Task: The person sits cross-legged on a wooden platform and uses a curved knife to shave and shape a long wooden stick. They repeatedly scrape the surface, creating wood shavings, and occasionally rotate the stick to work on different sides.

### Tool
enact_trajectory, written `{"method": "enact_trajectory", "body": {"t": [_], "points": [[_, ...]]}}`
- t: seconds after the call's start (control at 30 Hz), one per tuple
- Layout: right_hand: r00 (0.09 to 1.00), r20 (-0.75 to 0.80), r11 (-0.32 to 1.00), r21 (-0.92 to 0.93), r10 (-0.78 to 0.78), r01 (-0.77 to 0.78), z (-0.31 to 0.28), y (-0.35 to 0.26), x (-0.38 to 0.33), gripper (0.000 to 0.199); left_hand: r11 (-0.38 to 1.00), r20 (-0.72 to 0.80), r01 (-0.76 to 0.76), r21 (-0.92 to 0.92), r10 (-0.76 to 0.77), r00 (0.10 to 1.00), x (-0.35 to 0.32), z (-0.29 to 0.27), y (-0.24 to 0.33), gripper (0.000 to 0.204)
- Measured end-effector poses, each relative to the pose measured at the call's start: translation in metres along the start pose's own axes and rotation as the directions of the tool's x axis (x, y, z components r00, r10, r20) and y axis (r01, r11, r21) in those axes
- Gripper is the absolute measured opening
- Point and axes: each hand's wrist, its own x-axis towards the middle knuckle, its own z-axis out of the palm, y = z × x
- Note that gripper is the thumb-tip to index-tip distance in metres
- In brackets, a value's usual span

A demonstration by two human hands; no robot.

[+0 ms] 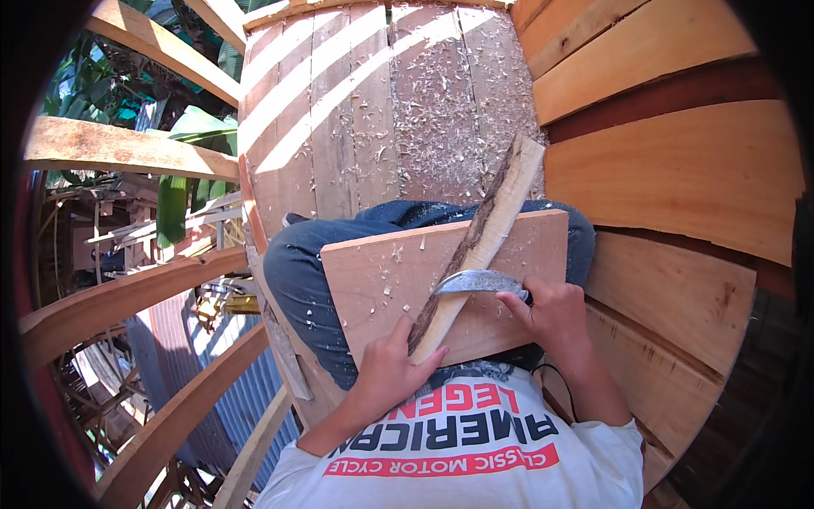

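Observation:
A long strip of wood (494, 222) with dark bark along one edge slants across a flat wooden board (365, 280) on my lap. My left hand (398, 363) grips its near end, thumb on the pale face and fingers on the bark side. In my right hand (547, 312) is a knife with a curved blade (482, 282). Its blade lies across the strip around the middle of the board, its tip over the bark edge. The knife's handle is mostly hidden in my fist. A few small wood chips (387, 291) lie on the board.
My crossed legs (309, 276) support the board. Beyond them, shavings (441, 110) cover much of the plank floor (335, 170). A plank wall (670, 187) rises close on my right. Open wooden rails (127, 288) line the left side, with corrugated metal sheets (182, 373) below.

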Motion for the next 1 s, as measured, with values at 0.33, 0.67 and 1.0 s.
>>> {"method": "enact_trajectory", "body": {"t": [0.33, 0.67, 1.0], "points": [[0.989, -0.143, 0.990, -0.124, 0.044, -0.062, 0.011, 0.018, 0.006, 0.057, 0.999, 0.034, 0.036, -0.020, -0.035, 0.999, 0.000, -0.001, 0.000, 0.046], [0.993, -0.078, 0.993, 0.083, 0.090, -0.084, -0.002, 0.008, -0.007, 0.050, 0.998, 0.047, 0.058, 0.004, -0.058, 0.997, 0.006, -0.004, 0.005, 0.043], [0.922, -0.272, 0.962, 0.090, 0.274, -0.259, 0.015, 0.051, 0.028, 0.054, 0.991, 0.107, 0.114, -0.066, -0.106, 0.989, 0.001, -0.008, 0.000, 0.041]]}}
